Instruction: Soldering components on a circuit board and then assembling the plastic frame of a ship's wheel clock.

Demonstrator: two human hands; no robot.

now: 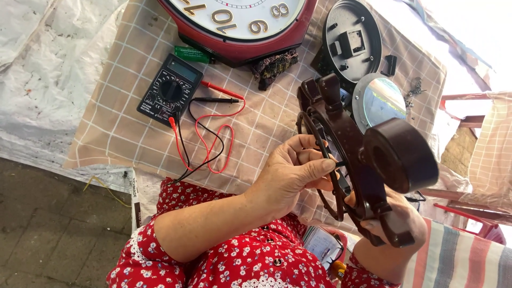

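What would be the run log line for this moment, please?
left hand: grips dark brown wooden clock frame | right hand: supports frame from below | black multimeter: on checked cloth

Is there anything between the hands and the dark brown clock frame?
Nothing visible. The left hand already grips the ring of the clock frame with its fingers, and the right hand holds its lower end from beneath. The multimeter and its leads lie apart on the checked cloth.

An outdoor clock-repair stall is showing here: a multimeter [169,89] and opened clock parts [349,40] are lying on a checked cloth [128,128], pavement [48,224] lower left.
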